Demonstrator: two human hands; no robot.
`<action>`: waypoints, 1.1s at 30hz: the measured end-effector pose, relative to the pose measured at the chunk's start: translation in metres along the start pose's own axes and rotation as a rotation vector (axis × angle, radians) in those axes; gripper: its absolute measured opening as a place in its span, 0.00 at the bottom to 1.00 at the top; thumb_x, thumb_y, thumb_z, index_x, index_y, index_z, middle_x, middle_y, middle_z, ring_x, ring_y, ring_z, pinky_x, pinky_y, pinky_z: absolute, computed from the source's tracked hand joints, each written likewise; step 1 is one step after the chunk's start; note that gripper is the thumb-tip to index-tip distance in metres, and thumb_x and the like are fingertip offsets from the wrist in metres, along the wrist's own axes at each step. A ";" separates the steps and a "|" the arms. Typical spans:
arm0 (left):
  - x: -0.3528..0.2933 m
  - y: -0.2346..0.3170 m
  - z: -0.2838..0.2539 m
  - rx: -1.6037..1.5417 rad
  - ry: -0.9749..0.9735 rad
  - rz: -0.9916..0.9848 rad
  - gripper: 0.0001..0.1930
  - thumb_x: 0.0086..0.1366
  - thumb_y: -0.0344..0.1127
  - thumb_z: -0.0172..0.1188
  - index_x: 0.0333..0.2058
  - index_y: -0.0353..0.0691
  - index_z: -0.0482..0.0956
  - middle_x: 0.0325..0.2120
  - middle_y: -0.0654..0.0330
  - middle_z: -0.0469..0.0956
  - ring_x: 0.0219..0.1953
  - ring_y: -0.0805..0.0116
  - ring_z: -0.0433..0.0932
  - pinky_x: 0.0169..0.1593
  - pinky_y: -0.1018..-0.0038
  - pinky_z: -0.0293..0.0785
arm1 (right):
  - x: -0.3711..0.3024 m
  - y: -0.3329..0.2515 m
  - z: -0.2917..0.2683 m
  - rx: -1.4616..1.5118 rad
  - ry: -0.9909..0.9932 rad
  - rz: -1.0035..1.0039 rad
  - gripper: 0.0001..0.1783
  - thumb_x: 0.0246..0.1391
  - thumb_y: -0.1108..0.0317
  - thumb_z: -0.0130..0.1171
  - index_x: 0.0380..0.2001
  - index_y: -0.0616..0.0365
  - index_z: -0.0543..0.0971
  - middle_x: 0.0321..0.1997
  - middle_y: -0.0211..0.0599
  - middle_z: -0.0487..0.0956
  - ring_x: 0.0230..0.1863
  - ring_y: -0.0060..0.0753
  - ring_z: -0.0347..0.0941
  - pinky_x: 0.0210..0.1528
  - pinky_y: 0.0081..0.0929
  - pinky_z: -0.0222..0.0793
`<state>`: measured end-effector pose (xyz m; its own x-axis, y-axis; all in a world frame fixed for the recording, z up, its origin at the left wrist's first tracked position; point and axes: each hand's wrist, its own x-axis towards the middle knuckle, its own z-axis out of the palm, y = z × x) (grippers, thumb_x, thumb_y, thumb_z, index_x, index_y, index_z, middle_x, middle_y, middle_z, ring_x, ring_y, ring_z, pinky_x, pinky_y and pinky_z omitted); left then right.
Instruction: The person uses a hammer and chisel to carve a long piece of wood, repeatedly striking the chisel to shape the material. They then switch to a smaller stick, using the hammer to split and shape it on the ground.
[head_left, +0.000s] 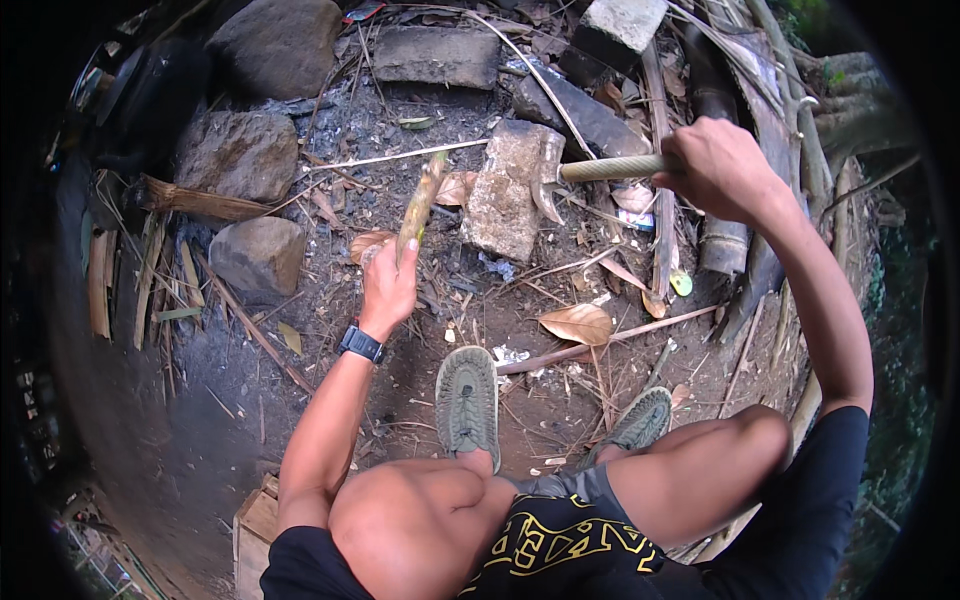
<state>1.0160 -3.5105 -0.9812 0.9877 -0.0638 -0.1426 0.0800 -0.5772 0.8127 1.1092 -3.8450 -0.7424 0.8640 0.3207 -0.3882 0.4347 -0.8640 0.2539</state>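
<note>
My left hand (390, 288) is closed round the lower end of a short, thick stick (421, 203). The stick is yellowish brown, tilted upright, with its upper end free. In my right hand (725, 170) is a hammer (615, 168), gripped by the far end of its pale, ridged handle. Its metal head is over the right side of a rough, light brown stone block (497, 215); I cannot tell whether they touch. The stick is to the left of the block, apart from the hammer head. A dark watch (362, 344) is on my left wrist.
Large rocks (237, 155) stand at the left, and a grey block (436, 57) lies at the back. Bamboo (722, 245) and branches line the right side. A dry leaf (577, 324) and a long thin stick (610, 338) lie ahead of my feet. A wooden box (258, 515) is beside my left leg.
</note>
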 end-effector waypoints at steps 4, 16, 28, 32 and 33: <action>0.010 0.050 0.007 0.089 0.041 0.089 0.14 0.67 0.42 0.48 0.32 0.33 0.67 0.19 0.40 0.73 0.26 0.38 0.74 0.29 0.53 0.66 | -0.008 0.006 0.050 0.301 -0.435 0.053 0.14 0.59 0.60 0.52 0.34 0.61 0.76 0.25 0.36 0.75 0.22 0.29 0.72 0.24 0.29 0.73; 0.034 0.060 0.039 0.147 0.176 0.296 0.13 0.68 0.40 0.47 0.33 0.33 0.66 0.14 0.45 0.70 0.18 0.45 0.73 0.22 0.57 0.64 | -0.067 -0.116 0.178 1.882 -0.061 0.424 0.13 0.65 0.55 0.45 0.36 0.52 0.63 0.15 0.17 0.57 0.12 0.12 0.51 0.11 0.16 0.49; 0.038 0.075 0.058 0.181 0.051 0.346 0.16 0.67 0.38 0.48 0.49 0.34 0.69 0.18 0.43 0.73 0.23 0.44 0.77 0.26 0.60 0.69 | -0.059 -0.160 0.186 1.539 0.407 0.471 0.16 0.59 0.58 0.52 0.37 0.62 0.70 0.24 0.41 0.72 0.27 0.32 0.69 0.31 0.34 0.65; 0.037 0.075 0.049 0.154 -0.001 0.367 0.12 0.65 0.38 0.51 0.39 0.33 0.68 0.17 0.42 0.73 0.23 0.40 0.75 0.24 0.55 0.67 | -0.066 -0.160 0.198 1.600 0.245 0.509 0.17 0.59 0.57 0.53 0.37 0.62 0.70 0.24 0.40 0.72 0.27 0.30 0.69 0.31 0.32 0.65; 0.035 0.077 0.049 0.134 0.001 0.351 0.12 0.65 0.38 0.51 0.38 0.33 0.68 0.17 0.42 0.73 0.23 0.40 0.75 0.24 0.55 0.67 | -0.068 -0.157 0.199 1.600 0.225 0.502 0.17 0.59 0.57 0.53 0.37 0.62 0.70 0.24 0.40 0.72 0.27 0.30 0.68 0.31 0.32 0.65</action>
<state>1.0505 -3.5966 -0.9515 0.9521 -0.2759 0.1316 -0.2813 -0.6221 0.7307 0.9318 -3.8081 -0.9326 0.9047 -0.1641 -0.3931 -0.4260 -0.3432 -0.8371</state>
